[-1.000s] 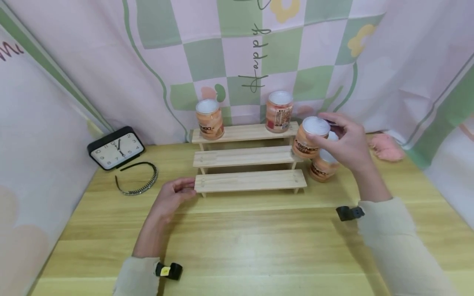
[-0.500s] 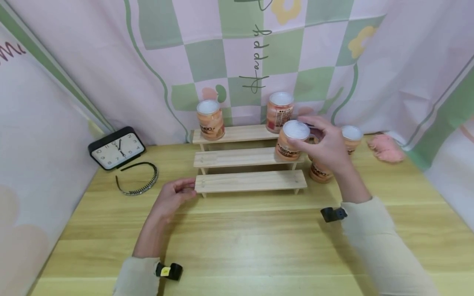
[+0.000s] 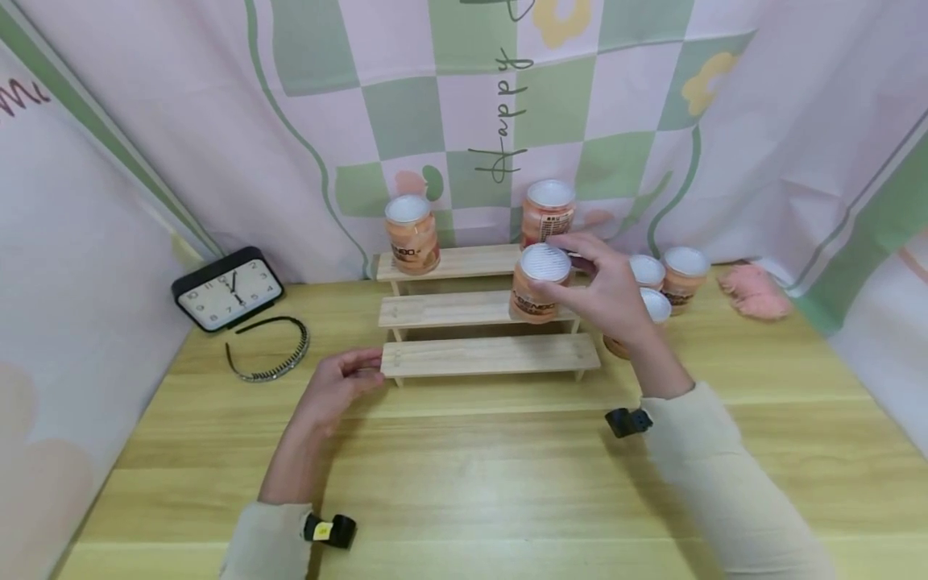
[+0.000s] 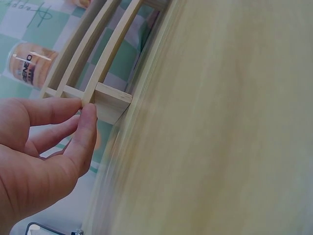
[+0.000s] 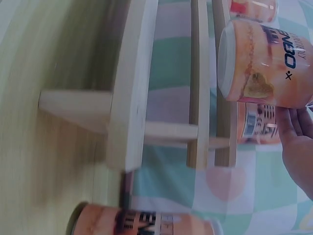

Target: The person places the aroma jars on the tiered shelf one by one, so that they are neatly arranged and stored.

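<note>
My right hand (image 3: 605,294) grips an orange can (image 3: 535,294) with a ridged white top, thumb and fingers around its upper side. The can hangs upright over the middle tier of a three-step wooden rack (image 3: 464,356); in the right wrist view a small gap shows between the can (image 5: 274,63) and the middle board (image 5: 198,73). At the rack's left end, my left hand (image 3: 341,388) pinches the front board between thumb and fingers, seen closer in the left wrist view (image 4: 44,156). On the top tier stand a left can (image 3: 412,238) and a right can (image 3: 547,213), partly hidden.
Several more cans (image 3: 684,278) stand on the table right of the rack, partly behind my right hand. A pink fluffy item (image 3: 754,292) lies beyond them. Left of the rack are a black clock (image 3: 230,292) and a headband (image 3: 279,370). A patterned curtain (image 3: 399,121) hangs close behind.
My right hand has carried the can leftward and slightly down, from the rack's right end to over the middle tier. The left hand has stayed on the rack.
</note>
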Demonstrator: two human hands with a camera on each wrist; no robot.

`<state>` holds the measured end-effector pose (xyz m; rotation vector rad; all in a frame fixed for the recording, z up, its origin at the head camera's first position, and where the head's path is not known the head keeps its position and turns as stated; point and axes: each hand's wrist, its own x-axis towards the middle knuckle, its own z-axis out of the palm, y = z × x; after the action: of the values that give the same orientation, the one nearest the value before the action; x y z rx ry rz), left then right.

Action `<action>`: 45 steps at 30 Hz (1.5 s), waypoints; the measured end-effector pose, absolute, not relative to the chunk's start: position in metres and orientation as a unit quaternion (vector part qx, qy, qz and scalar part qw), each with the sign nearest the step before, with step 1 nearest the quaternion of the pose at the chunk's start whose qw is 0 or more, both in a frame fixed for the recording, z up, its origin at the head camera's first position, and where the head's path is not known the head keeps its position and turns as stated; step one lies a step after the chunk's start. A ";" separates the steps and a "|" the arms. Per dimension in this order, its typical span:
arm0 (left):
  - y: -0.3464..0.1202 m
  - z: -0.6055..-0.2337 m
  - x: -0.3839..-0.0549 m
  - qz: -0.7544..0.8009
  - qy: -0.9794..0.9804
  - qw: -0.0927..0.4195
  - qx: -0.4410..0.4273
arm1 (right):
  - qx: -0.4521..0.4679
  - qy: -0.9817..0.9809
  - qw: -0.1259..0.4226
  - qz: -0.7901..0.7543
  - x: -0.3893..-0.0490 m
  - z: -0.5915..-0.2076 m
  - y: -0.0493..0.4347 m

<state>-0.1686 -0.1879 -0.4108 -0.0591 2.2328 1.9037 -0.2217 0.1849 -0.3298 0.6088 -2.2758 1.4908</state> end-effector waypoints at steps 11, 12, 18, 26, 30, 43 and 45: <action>-0.188 -0.411 -0.168 0.642 0.760 0.098 -0.019 | 0.237 -0.804 0.150 0.524 -0.225 -0.329 0.159; -0.188 -0.411 -0.167 0.643 0.760 0.097 -0.021 | 0.240 -0.804 0.150 0.524 -0.226 -0.329 0.156; -0.188 -0.411 -0.167 0.644 0.759 0.098 -0.022 | 0.254 -0.802 0.147 0.520 -0.229 -0.329 0.141; -0.190 -0.412 -0.167 0.642 0.760 0.102 -0.019 | 0.260 -0.797 0.134 0.529 -0.232 -0.334 0.121; -0.190 -0.412 -0.167 0.644 0.758 0.103 -0.016 | 0.275 -0.795 0.135 0.524 -0.234 -0.335 0.110; -0.188 -0.410 -0.168 0.638 0.763 0.102 -0.023 | 0.274 -0.795 0.123 0.527 -0.237 -0.336 0.082; -0.188 -0.410 -0.168 0.638 0.763 0.101 -0.022 | 0.271 -0.796 0.120 0.527 -0.237 -0.335 0.078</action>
<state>-0.1676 -0.1881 -0.4097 -0.0651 2.2542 1.8838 -0.2374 0.0777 -0.3353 0.7934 -2.3275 1.5406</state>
